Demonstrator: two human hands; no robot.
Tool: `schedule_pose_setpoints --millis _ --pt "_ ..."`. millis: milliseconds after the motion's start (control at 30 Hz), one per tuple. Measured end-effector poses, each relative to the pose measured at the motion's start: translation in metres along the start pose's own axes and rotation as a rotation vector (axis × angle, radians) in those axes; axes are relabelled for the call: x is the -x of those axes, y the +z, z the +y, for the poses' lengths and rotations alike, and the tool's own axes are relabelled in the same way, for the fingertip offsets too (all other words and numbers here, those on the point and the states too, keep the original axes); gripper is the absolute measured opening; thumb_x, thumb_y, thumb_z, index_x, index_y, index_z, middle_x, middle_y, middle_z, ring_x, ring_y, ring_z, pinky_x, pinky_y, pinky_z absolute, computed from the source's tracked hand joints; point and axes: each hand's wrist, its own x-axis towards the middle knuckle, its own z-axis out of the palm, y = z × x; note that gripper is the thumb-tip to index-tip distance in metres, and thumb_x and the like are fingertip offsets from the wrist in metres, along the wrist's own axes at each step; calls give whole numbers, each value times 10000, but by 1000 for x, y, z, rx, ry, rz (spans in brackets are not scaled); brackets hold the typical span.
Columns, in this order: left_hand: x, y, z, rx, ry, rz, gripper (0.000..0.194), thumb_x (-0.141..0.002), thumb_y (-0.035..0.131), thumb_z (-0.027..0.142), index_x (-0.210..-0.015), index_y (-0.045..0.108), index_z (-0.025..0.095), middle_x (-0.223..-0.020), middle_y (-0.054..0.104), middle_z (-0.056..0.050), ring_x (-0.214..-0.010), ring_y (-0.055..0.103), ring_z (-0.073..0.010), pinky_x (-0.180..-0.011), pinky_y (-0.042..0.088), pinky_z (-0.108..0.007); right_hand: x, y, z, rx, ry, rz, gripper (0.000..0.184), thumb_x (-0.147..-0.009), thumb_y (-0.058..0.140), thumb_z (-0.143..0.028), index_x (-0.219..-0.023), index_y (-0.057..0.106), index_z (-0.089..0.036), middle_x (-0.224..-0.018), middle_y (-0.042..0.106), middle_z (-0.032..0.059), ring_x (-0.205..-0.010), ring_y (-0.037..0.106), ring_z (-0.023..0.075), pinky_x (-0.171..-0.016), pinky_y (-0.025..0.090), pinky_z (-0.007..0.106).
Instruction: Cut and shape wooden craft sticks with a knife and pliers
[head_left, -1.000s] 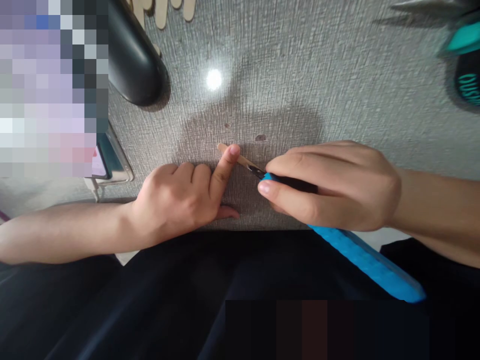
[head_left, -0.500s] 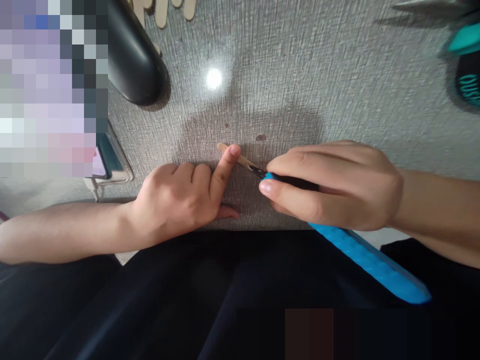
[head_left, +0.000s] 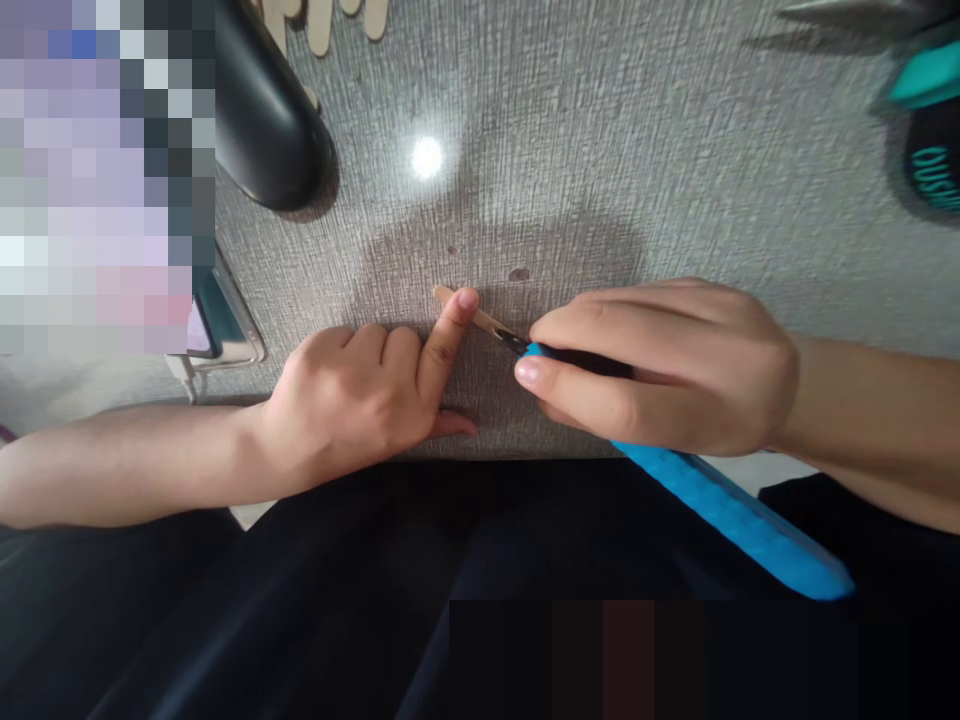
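A thin wooden craft stick (head_left: 442, 294) lies slantwise on the grey textured table. My left hand (head_left: 360, 385) holds it down with the tip of the outstretched index finger; the thumb sticks out below and the other fingers are curled under. My right hand (head_left: 667, 370) is closed around a blue utility knife (head_left: 727, 515), whose long ridged handle runs down to the lower right. The knife's dark metal tip rests at the stick's right part, close to the right thumb and fingers. The stick's right end is partly hidden by the tip and fingers.
A rounded black object (head_left: 281, 140) stands at the upper left, with several craft sticks (head_left: 320, 25) behind it. A phone-like device (head_left: 229, 310) with a white cable lies at the left. A black and teal item (head_left: 934, 150) and a pointed metal thing (head_left: 840, 12) are at the upper right.
The knife and my right hand have shifted very slightly left and up. My left hand and the stick have hardly moved.
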Motion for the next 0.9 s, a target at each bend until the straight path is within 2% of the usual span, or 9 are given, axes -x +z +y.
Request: schedule_pose_setpoints --millis 233,433,600,733,833,900 --pt "1 0 2 -13 -8 -6 836 -1260 416 613 -1531 736 -111 -667 610 -15 -527 588 -160 -443 399 -315 0 -10 -6 34 51 -136 187 -1173 578 -168 -1231 693 -304 -949 735 -13 -861 710 181 -742 579 347" --pt "2 -1 1 22 -40 -24 817 -1244 453 617 -1555 725 -88 -679 617 -24 -549 581 -171 -450 387 -317 -1 -9 -5 -5 41 -73 179 -1143 623 -153 -1226 711 -285 -949 740 -7 -842 716 186 -740 583 345" --pt "1 -2 0 96 -40 -66 816 -1237 458 611 -1621 674 -75 -687 632 -35 -559 591 -189 -448 366 -328 -3 -11 -10 9 102 -110 152 -1129 674 -164 -1176 715 -302 -949 758 -18 -872 743 197 -776 622 355" --pt "2 -3 -1 149 -62 -109 832 -1224 480 620 -1660 642 -69 -706 646 -47 -584 607 -196 -463 377 -329 -8 -13 -13 0 97 -134 160 -1106 698 -131 -1095 714 -290 -936 746 -20 -866 737 182 -779 621 335" --pt "3 -5 0 167 -73 -135 836 -1217 503 622 -1689 617 -59 -728 659 -50 -607 621 -195 -481 387 -329 -13 -12 -11 57 107 -162 197 -1119 659 -118 -1040 711 -290 -882 715 -28 -804 697 159 -737 606 305" --pt "4 -6 2 144 -87 -116 839 -1220 501 631 -1693 609 -54 -737 658 -44 -609 620 -193 -490 390 -329 -17 -12 -7 34 65 -154 202 -1115 651 -110 -1054 725 -287 -852 695 -35 -762 668 142 -698 594 278"
